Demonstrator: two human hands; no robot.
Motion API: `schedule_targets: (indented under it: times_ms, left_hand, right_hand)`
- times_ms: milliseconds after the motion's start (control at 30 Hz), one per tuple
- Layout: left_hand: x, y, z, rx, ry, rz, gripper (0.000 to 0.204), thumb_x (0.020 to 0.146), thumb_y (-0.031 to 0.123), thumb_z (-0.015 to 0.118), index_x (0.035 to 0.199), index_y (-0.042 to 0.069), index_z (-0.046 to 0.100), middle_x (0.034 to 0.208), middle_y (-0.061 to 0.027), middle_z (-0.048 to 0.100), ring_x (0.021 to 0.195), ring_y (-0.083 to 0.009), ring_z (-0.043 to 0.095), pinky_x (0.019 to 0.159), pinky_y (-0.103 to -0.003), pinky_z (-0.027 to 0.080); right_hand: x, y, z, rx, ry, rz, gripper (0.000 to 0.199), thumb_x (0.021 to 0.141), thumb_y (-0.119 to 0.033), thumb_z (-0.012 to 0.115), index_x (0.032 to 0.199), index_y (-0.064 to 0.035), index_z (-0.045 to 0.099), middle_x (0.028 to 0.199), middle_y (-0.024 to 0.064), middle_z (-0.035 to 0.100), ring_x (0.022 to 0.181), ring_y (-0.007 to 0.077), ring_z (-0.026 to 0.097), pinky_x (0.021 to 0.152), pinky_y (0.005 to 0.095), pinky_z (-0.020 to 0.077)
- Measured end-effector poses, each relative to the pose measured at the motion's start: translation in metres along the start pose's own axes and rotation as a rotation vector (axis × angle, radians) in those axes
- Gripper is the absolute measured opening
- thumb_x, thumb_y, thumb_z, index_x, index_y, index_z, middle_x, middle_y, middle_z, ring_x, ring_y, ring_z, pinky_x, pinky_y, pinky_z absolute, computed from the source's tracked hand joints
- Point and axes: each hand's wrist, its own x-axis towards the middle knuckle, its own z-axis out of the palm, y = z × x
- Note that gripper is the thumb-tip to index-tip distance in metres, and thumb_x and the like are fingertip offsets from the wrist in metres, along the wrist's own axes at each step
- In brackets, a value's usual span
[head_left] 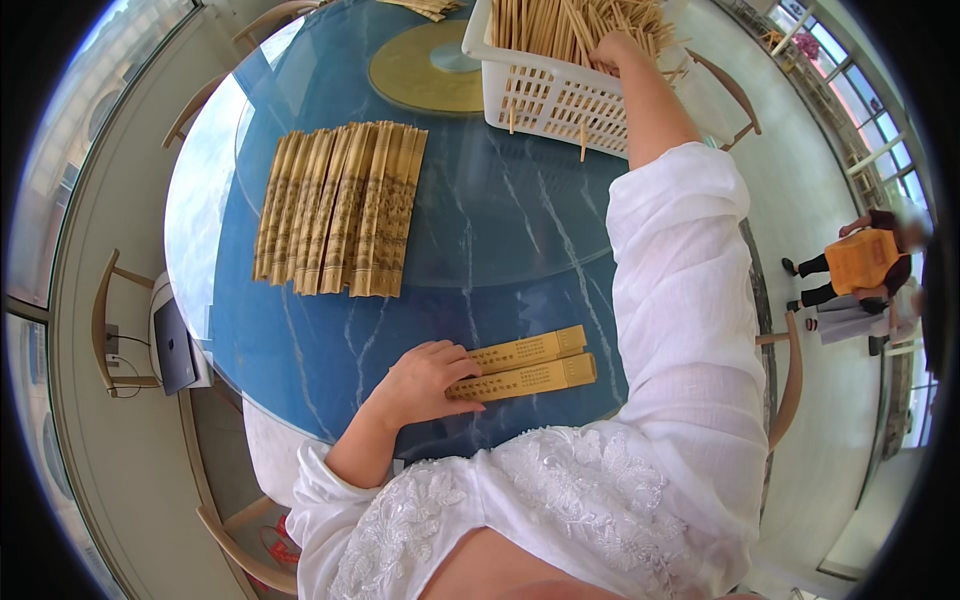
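Observation:
My left hand [428, 383] rests at the near edge of the table, its fingers closed over the left ends of two gold paper chopstick sleeves. The nearer sleeve [540, 380] and the farther sleeve [540, 348] lie side by side, dark print on both. My right arm stretches away to a white slatted basket [540, 98] heaped with wooden chopsticks [535, 25]. There my right hand [622, 50] has its fingers curled down among the chopsticks; the fingertips are partly hidden. Left of the middle lies a row of several gold printed sleeves [340, 210].
The round blue marbled table [500, 260] carries a gold disc [415, 70] and more sleeves [425, 8] at the far edge. A few chopsticks poke through the basket's slats. Wooden chairs [105, 320] surround the table; a laptop [175, 350] stands at left. People [865, 260] are at far right.

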Motion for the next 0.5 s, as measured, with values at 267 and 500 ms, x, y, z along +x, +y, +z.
schedule_targets:
  times_ms: [267, 500]
  left_hand:
    - [0.003, -0.008, 0.002, -0.113, 0.040, -0.008, 0.040, 0.063, 0.030, 0.089, 0.092, 0.008, 0.072, 0.086, -0.0069, 0.066, 0.080, -0.0258, 0.063, 0.073, -0.035, 0.052]
    - [0.003, -0.005, 0.000, -0.139, 0.021, -0.038, 0.040, 0.062, 0.028, 0.090, 0.091, 0.007, 0.072, 0.086, -0.0076, 0.066, 0.080, -0.0263, 0.063, 0.073, -0.035, 0.052]
  right_hand:
    - [0.006, 0.024, -0.003, 0.027, 0.063, 0.059, 0.039, 0.087, -0.039, 0.070, 0.085, 0.0000, 0.073, 0.068, 0.0134, 0.068, 0.065, 0.0262, 0.068, 0.067, 0.0399, 0.0565]
    - [-0.005, 0.018, 0.002, 0.008, -0.182, 0.005, 0.038, 0.084, -0.039, 0.071, 0.104, -0.0067, 0.074, 0.102, 0.0164, 0.070, 0.090, 0.0319, 0.067, 0.080, 0.0432, 0.0527]
